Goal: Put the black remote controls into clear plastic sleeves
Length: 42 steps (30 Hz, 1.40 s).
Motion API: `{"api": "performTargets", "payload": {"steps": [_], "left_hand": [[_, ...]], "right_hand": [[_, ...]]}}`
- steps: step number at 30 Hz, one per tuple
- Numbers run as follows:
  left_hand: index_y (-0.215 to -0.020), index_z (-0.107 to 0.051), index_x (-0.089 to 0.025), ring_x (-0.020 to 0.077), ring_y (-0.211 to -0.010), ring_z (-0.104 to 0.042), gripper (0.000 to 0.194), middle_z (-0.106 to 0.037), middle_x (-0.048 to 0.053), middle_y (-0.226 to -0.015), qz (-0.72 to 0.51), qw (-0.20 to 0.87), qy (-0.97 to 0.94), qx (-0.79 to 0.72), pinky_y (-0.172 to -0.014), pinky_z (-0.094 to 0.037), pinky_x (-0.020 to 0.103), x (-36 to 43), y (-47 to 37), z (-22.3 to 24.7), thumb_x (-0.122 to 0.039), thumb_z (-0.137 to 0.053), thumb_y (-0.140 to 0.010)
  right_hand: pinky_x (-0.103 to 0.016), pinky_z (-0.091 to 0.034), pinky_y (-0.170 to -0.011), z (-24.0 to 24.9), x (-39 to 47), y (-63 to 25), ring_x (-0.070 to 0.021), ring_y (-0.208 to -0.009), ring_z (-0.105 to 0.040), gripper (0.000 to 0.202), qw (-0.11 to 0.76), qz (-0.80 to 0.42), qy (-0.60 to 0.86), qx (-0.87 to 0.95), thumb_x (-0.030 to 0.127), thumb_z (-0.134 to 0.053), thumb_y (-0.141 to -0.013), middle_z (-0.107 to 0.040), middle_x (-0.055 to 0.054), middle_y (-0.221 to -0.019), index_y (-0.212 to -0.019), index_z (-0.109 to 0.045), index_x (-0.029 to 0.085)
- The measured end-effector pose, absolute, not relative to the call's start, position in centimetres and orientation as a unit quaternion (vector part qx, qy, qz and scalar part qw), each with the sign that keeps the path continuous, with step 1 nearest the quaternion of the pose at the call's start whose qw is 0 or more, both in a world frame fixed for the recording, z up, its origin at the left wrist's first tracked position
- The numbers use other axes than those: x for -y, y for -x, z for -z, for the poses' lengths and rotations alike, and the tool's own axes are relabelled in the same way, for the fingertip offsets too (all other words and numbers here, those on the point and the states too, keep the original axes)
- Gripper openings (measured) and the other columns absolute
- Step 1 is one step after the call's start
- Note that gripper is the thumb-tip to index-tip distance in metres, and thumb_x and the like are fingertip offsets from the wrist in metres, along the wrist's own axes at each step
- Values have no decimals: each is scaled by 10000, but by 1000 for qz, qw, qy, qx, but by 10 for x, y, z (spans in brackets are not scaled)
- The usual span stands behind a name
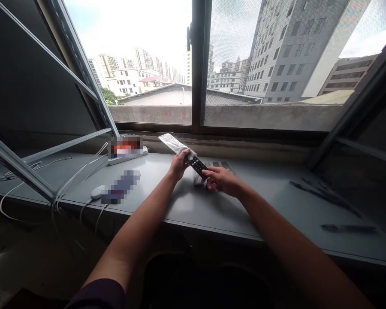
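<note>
A black remote control [197, 165] with small buttons is held above the grey shelf, tilted down to the right. Its upper left end sits in a clear plastic sleeve [172, 142], which sticks out flat beyond it. My left hand [179, 165] is closed around the sleeve and the remote's upper end. The lower right end is gripped between the thumb and fingers of my right hand [221, 180]. Beneath and behind my right hand lies more clear plastic with something dark and grey [223, 165], partly hidden.
The grey shelf [186, 206] runs below a window. To the left are a white power strip [128, 158], a round white device [97, 192], a blurred dark item [121, 187] and white cables. Dark cables [324, 197] and a pen-like object [348, 228] lie right. Metal frames stand at both sides.
</note>
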<state>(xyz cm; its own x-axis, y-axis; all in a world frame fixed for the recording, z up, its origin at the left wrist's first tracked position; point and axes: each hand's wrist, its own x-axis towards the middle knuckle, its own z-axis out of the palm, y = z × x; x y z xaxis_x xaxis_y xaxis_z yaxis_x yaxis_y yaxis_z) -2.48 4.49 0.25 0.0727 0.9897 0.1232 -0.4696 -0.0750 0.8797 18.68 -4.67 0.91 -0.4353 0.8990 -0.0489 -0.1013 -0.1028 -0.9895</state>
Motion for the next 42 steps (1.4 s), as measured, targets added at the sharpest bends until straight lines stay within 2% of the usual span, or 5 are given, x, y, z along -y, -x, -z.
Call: {"api": "performTargets", "payload": {"steps": [4, 10, 19, 27, 42], "left_hand": [[-837, -722, -172, 143, -681, -622, 452, -726, 58, -818, -596, 558, -466, -340, -585, -447, 246, -42, 22, 0, -563, -926, -742], [-831, -697, -172, 120, -626, -562, 538, -670, 48, -792, -560, 563, -511, -330, -514, -332, 243, -34, 18, -3, -672, -890, -782], [-740, -582, -188, 71, -535, -407, 588, -524, -26, -639, -554, 557, -545, -293, -504, -249, 250, -36, 19, -1, -665, -925, -767], [-738, -562, -189, 48, -495, -321, 579, -434, -68, -591, -557, 598, -514, -259, -483, -228, 245, -35, 20, -5, -606, -963, -758], [-670, -562, -186, 51, -469, -288, 603, -410, -59, -559, -468, 649, -546, -249, -484, -223, 279, -31, 23, -5, -650, -927, -797]], "right_hand": [[-175, -304, -328, -6, 49, -184, -60, -408, -485, 441, 354, -654, 375, 554, 515, -925, -858, -713, -16, -705, -911, -662, 165], [-187, -425, -359, -2, 45, -181, -116, -488, -632, 375, 409, -636, 373, 537, 462, -897, -899, -749, -40, -752, -965, -657, 182], [-185, -453, -370, -1, 44, -180, -120, -496, -644, 341, 438, -622, 370, 532, 419, -885, -918, -748, -38, -733, -948, -638, 185], [-190, -441, -400, -11, 49, -182, -128, -483, -624, 542, 459, -615, 374, 522, 363, -854, -958, -750, -8, -723, -1388, -579, 181], [-223, -507, -499, 1, 48, -173, -136, -577, -660, 619, 478, -618, 324, 534, 500, -861, -927, -770, -9, -807, -1403, -589, 213]]}}
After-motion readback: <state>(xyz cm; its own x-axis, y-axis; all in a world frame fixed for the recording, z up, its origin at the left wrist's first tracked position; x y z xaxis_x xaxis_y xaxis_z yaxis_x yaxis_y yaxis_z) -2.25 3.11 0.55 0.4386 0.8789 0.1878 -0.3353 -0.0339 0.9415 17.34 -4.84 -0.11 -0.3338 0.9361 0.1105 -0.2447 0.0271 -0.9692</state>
